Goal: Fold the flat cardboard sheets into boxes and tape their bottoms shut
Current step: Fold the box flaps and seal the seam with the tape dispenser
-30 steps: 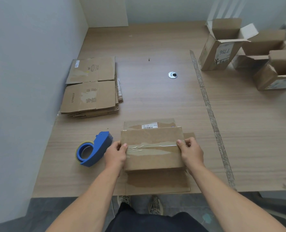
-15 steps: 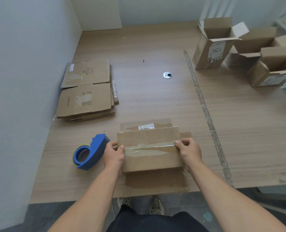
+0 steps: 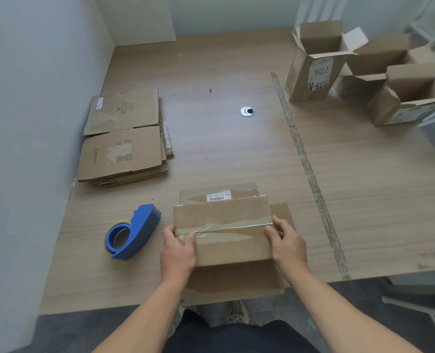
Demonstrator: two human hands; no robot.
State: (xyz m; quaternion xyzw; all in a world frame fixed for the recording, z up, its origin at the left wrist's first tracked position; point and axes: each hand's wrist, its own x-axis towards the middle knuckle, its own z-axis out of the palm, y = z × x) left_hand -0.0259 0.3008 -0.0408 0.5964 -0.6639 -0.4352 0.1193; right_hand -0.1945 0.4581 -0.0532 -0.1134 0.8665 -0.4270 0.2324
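Note:
A brown cardboard box (image 3: pixel 224 215) stands bottom-up near the table's front edge, a strip of clear tape across its closed flaps. My left hand (image 3: pixel 177 248) grips its left end, thumb pressing on the tape. My right hand (image 3: pixel 286 242) holds the right end. The box's lower flaps spread flat on the table around it. A blue tape dispenser (image 3: pixel 132 233) lies just left of my left hand. A stack of flat cardboard sheets (image 3: pixel 124 138) rests at the left by the wall.
Several folded open boxes (image 3: pixel 315 62) stand at the back right. A strip of old tape (image 3: pixel 305 161) runs along the wooden table (image 3: pixel 224 149). A round metal grommet (image 3: pixel 247 111) sits mid-table. A white wall bounds the left side.
Both hands stay on the box's ends. The view has shifted slightly; the box, dispenser and stack have not visibly moved.

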